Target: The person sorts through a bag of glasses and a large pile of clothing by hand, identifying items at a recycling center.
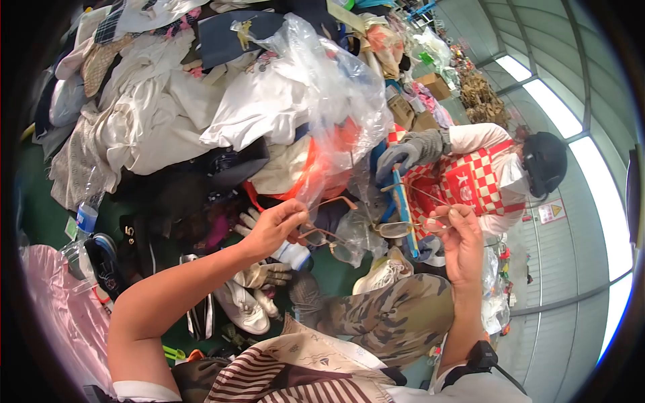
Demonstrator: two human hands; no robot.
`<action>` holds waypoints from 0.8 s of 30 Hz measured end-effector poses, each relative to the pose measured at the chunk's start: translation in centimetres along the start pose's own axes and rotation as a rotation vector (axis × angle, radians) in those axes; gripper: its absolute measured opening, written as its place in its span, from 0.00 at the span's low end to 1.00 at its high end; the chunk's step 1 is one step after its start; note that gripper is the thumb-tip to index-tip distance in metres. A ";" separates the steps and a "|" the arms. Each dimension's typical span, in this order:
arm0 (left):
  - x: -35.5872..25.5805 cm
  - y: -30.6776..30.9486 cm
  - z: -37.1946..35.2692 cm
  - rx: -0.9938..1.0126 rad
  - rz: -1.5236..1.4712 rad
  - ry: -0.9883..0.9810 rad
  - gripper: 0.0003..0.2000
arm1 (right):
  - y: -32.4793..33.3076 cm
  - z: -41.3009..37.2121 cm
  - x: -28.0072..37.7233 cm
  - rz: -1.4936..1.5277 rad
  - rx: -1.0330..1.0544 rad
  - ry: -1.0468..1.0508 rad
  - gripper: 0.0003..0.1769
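My left hand [279, 225] is closed on a pair of eyeglasses [341, 251] with a brownish temple and thin-rimmed lenses. At the right, my right hand [460, 238] pinches a second pair of glasses [394, 230], thin-framed, with one lens toward the middle. The two pairs are held apart at about the same height, above my knee in camouflage trousers [396, 312]. Behind them hangs a clear plastic bag [356, 101] beside orange-red plastic [316, 171].
A large pile of white clothes [158, 107] fills the upper left. Below lie white shoes [242, 309], work gloves [265, 275] and a plastic bottle [87, 216]. A co-worker in a red checked apron [470, 178] and grey glove holds a blue-edged object close by on the right.
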State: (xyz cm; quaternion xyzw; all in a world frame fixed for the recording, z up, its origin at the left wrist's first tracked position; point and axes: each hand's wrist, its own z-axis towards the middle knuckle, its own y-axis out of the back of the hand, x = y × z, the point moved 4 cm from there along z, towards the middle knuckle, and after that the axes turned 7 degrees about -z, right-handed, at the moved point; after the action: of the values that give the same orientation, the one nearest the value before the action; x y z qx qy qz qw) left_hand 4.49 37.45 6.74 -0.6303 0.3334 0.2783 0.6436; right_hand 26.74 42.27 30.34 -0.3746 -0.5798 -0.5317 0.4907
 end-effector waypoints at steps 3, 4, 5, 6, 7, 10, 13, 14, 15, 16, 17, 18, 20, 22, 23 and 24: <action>0.2 0.2 0.0 -0.008 -0.020 -0.012 0.08 | 0.3 0.0 0.2 0.052 -0.041 0.049 0.06; 0.3 0.3 0.1 0.006 -0.021 -0.016 0.08 | 0.3 0.0 0.3 0.073 -0.035 0.060 0.06; 0.4 0.4 0.1 -0.008 -0.016 -0.013 0.08 | 0.4 0.0 0.2 0.068 -0.045 0.067 0.06; 0.5 0.4 0.2 -0.021 -0.013 -0.013 0.07 | 0.4 0.1 0.1 0.079 -0.042 0.071 0.06; 0.1 0.2 0.1 -0.035 0.023 -0.012 0.07 | 0.4 0.1 0.2 0.085 -0.039 0.078 0.06; -0.2 0.0 0.2 -0.060 0.003 0.019 0.08 | 0.2 0.0 0.3 0.089 -0.018 0.069 0.06; 0.0 0.3 0.6 -0.033 -0.023 -0.021 0.09 | 0.0 0.0 0.7 0.078 0.003 0.057 0.07; -0.1 0.3 0.8 -0.041 -0.027 -0.026 0.09 | -0.1 0.1 0.7 0.088 -0.006 0.059 0.07; -0.2 0.2 0.9 -0.049 -0.043 -0.033 0.09 | -0.4 0.1 0.4 0.103 -0.010 0.054 0.07; -0.6 0.2 0.7 -0.066 -0.054 -0.037 0.09 | -0.5 0.2 0.3 0.099 -0.002 0.048 0.07; -1.0 0.2 0.6 -0.097 -0.014 -0.019 0.09 | -0.5 0.3 0.1 0.110 0.004 0.049 0.07; -1.3 0.2 0.4 -0.095 -0.019 -0.034 0.10 | -0.6 0.5 0.0 0.106 0.011 0.044 0.07; -1.4 0.3 0.5 -0.101 -0.038 -0.056 0.10 | -0.9 0.7 -0.1 0.095 0.011 0.035 0.07; -1.5 0.6 0.6 -0.112 -0.048 -0.060 0.10 | -1.3 1.1 -0.1 0.094 0.028 0.037 0.07; -1.3 0.7 0.6 -0.116 -0.052 -0.058 0.10 | -1.3 1.2 -0.1 0.100 0.037 0.042 0.06; -1.2 0.9 0.6 -0.127 -0.054 -0.051 0.10 | -1.4 1.4 -0.1 0.094 0.050 0.045 0.06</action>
State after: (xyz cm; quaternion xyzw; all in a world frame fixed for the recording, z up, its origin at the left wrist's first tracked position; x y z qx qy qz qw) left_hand 3.06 38.19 7.11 -0.6714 0.2813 0.2973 0.6178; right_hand 25.25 43.42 29.93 -0.3770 -0.5635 -0.5017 0.5373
